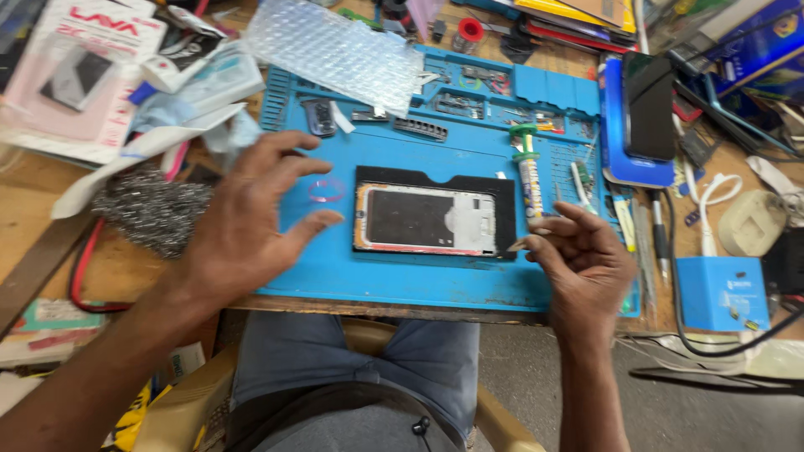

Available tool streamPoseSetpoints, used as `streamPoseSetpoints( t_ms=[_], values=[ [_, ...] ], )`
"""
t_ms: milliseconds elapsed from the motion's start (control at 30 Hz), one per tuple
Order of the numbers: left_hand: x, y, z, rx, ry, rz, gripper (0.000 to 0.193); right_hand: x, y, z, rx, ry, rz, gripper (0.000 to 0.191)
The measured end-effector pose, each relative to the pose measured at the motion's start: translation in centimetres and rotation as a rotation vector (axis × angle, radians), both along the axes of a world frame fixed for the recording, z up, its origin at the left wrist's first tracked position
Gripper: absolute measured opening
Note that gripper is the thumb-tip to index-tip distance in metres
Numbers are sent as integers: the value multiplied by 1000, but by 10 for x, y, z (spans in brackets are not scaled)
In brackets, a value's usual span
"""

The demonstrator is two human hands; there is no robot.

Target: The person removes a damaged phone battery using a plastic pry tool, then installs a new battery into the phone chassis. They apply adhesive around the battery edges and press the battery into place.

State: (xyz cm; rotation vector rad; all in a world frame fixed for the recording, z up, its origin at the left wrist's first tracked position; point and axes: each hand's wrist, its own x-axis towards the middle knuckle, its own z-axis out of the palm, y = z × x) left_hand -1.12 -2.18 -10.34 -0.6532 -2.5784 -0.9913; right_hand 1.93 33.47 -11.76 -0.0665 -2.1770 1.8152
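Note:
An opened phone body lies flat on a black pad in the middle of a blue work mat. My left hand hovers open over the mat's left part, fingers spread, just left of the phone and beside a small pink ring. My right hand sits at the phone's right end, fingers curled, pinching a small thin piece between thumb and forefinger. What that piece is I cannot make out.
A syringe-like tube and small tools lie right of the phone. Bubble wrap covers the mat's far left. A dark phone on a blue case, a small blue box, steel wool and papers surround the mat.

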Motion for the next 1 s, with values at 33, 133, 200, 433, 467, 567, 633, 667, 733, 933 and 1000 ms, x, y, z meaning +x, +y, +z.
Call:
streamPoseSetpoints(
  t_ms=[33,133,200,433,467,567,633,667,733,933,1000],
  values=[
    [0,-1,0,14,33,28,33,-2,-1,-1,24,-9,5,38],
    [1,2,-2,35,-42,77,17,-7,-3,-4,88,-35,16,33],
    [2,5,-4,44,-67,84,17,-10,-4,-5,121,-53,25,24],
    [2,8,-7,84,8,55,12,-13,-11,-10,206,-62,14,21],
    [3,8,-7,75,7,46,12,-13,-11,-10,209,-62,15,20],
    [2,8,-8,44,3,28,11,-12,-12,-11,210,-62,23,20],
    [2,9,-8,17,-1,28,10,-12,-12,-11,211,-68,28,20],
    [2,10,-8,3,-28,30,11,-12,-12,-10,214,-73,31,20],
    [1,10,-8,-25,-82,37,14,-12,-13,-10,219,-78,33,20],
    [-2,10,-5,-108,-24,-79,67,-12,-14,-11,211,-72,35,20],
    [-2,10,-3,-135,-37,-87,76,-12,-14,-11,212,-64,45,20]
  ],
)
